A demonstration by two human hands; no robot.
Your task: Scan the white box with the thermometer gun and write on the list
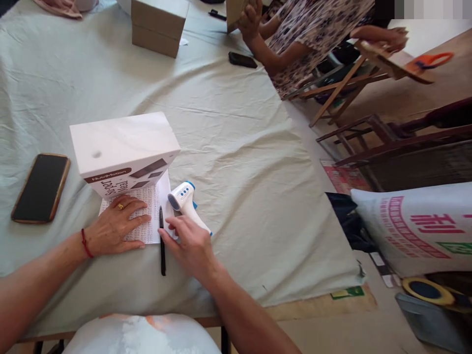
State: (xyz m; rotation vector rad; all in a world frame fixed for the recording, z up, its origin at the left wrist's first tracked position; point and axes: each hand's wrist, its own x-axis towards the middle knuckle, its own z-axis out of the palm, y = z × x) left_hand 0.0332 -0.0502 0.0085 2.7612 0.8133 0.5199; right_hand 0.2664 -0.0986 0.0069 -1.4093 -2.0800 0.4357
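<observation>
My left hand (123,223) lies flat with fingers spread on a printed sheet of paper (149,233), its far part hidden by a white box (123,142) labelled NutriMotion. A black pen (162,246) lies along the right edge of that sheet. Just right of the pen is my right hand (191,241), thumb and forefinger apart, the thumb tip close to the pen; whether they touch I cannot tell. Beyond its fingers a white and blue infrared thermometer (184,199) lies on the cloth, partly covered by the hand.
A phone (40,187) lies on the tablecloth (228,162) at the left. Farther back are a cardboard box (158,29), a dark phone (242,60) and a seated person (295,44) holding a piece of cardboard. Right of the table stand wooden chairs (346,88) and a white printed sack (416,226).
</observation>
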